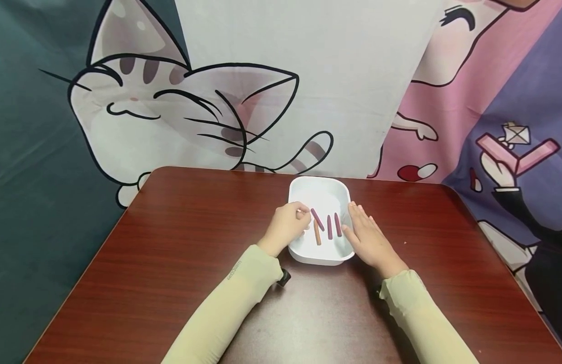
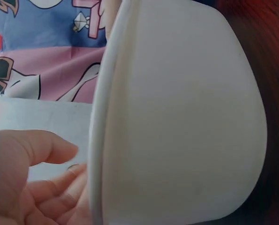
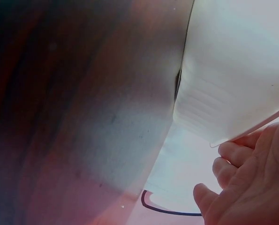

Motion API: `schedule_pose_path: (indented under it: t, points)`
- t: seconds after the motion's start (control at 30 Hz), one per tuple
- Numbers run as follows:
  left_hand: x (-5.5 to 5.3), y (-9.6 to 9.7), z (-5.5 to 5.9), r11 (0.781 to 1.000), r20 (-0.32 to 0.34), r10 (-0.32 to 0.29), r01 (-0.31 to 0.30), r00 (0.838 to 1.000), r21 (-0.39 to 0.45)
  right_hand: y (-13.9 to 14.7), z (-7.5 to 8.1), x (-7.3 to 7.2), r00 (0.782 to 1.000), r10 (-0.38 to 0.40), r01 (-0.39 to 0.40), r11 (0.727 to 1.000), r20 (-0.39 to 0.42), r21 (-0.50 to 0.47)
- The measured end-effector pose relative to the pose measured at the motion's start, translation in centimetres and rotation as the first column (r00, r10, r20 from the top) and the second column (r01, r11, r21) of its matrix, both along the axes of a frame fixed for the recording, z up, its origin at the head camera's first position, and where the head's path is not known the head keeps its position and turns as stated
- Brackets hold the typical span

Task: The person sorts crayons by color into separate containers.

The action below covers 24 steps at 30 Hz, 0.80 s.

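A white plastic tub (image 1: 319, 194) stands towards the far side of the table. Inside lie three dark purple crayon-like sticks (image 1: 330, 227) and one orange-brown stick (image 1: 317, 233), its upper end close to the leftmost purple one. My left hand (image 1: 286, 226) reaches over the tub's left rim, fingers loosely bent near the sticks. In the left wrist view its thumb (image 2: 50, 146) is apart from the fingers, with nothing seen between them. My right hand (image 1: 369, 240) lies along the right rim, fingers extended; in the right wrist view the fingers (image 3: 235, 154) overlap the rim.
The reddish-brown wooden table (image 1: 180, 242) extends around the tub on all sides. Behind its far edge hangs a cloth (image 1: 344, 86) printed with a cartoon cat and figures. A dark band (image 1: 284, 277) shows at the left sleeve's cuff.
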<state>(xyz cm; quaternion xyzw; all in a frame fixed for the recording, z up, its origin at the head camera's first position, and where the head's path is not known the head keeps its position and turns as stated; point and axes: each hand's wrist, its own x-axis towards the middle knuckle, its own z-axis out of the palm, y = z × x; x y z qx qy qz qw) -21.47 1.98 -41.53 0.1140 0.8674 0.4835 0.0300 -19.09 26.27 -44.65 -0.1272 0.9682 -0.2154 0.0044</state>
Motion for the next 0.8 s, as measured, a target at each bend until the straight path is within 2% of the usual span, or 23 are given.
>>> schedule_pose_path:
  t: [0.1,0.2,0.37,0.5,0.67,0.8]
  points:
    - [0.3,-0.6,0.0,1.0,-0.068,-0.018,0.02,0.998,0.024,-0.1,0.0,-0.1,1.0,0.005,-0.005,1.0,0.003,-0.005]
    - [0.6,-1.3,0.0,0.999,-0.121,-0.009,0.013,0.993,0.03,-0.2,0.1,-0.2,1.0,0.01,-0.01,1.0,0.008,-0.005]
    - [0.9,-2.6,0.1,1.0,-0.164,0.009,-0.007,0.986,0.011,-0.1,0.1,-0.5,1.0,0.006,-0.005,1.0,0.017,-0.017]
    - [1.1,-3.6,-0.2,0.999,-0.174,0.019,-0.024,0.985,-0.027,0.2,-0.2,-0.6,1.0,0.003,-0.003,1.0,0.019,-0.017]
    - [1.5,-4.6,-1.1,0.989,-0.197,-0.023,-0.006,0.98,-0.146,0.7,-1.0,0.0,1.0,0.005,-0.004,1.0,0.03,-0.018]
    - [1.0,-5.7,-1.6,0.954,-0.256,-0.067,-0.014,0.964,-0.301,1.3,-0.9,0.1,1.0,0.019,-0.019,1.0,0.014,-0.014]
